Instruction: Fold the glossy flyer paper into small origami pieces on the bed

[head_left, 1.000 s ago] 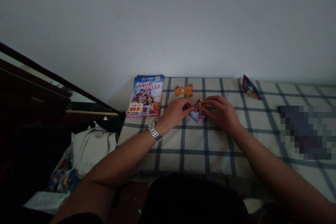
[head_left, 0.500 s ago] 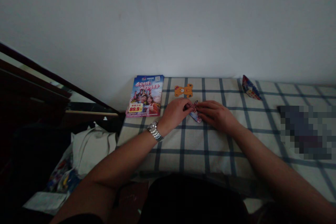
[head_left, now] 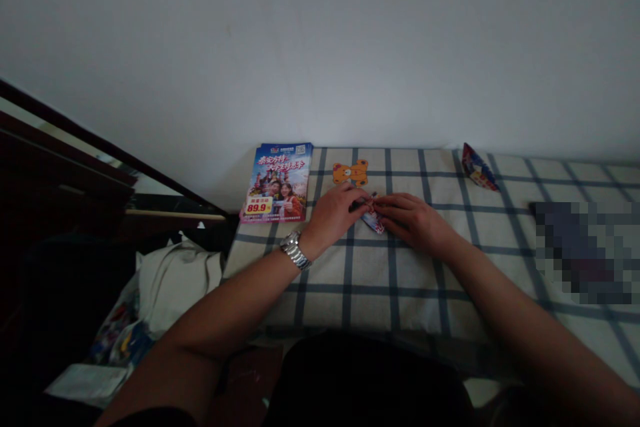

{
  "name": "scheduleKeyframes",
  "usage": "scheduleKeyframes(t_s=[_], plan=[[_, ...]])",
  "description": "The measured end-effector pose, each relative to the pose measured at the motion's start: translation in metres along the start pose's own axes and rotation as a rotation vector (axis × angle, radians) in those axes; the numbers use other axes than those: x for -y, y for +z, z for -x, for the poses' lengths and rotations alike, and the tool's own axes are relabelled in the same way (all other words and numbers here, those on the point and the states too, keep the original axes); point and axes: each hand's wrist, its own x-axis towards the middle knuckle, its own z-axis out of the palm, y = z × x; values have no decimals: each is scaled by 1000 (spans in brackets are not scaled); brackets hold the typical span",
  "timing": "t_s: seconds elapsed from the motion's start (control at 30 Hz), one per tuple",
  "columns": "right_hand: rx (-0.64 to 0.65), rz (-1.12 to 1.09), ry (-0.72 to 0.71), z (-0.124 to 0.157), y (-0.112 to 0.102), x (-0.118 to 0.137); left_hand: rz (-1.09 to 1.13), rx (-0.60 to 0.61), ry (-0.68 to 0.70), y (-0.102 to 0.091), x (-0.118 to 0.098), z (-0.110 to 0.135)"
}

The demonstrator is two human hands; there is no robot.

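Observation:
My left hand [head_left: 338,212], with a silver watch [head_left: 295,250] on its wrist, pinches one side of a small folded paper [head_left: 374,220] printed in red, white and blue. From the other side my right hand [head_left: 414,219] presses its closed fingers on the same paper. Both hands rest low over the checked cloth [head_left: 370,273]; the fingers hide part of the folds. A stack of printed flyers [head_left: 276,181] lies left of my hands. Just beyond the left hand is an orange bear figure [head_left: 351,172]. Another folded paper piece [head_left: 479,169] stands at the far right.
The white wall [head_left: 350,47] rises directly behind the cloth-covered surface. At the right lies a dark, pixelated object [head_left: 575,250]. White bags [head_left: 175,280] sit below on the left, beside a dark sloping rail [head_left: 115,153].
The left hand's knuckles have risen slightly toward the bear figure. Both hands keep hold of the folded paper in nearly the same spot.

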Motion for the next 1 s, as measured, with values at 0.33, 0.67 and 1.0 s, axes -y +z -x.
scheduleKeyframes(t_s=[0.33,0.67,1.0], plan=[[14,1,-6,2,0,-2,-136,4,97,0,4,1],[36,28,-16,2,-1,-3,-179,28,106,-1,2,2],[54,20,-22,8,-2,-8,-208,21,119,-2,4,0]])
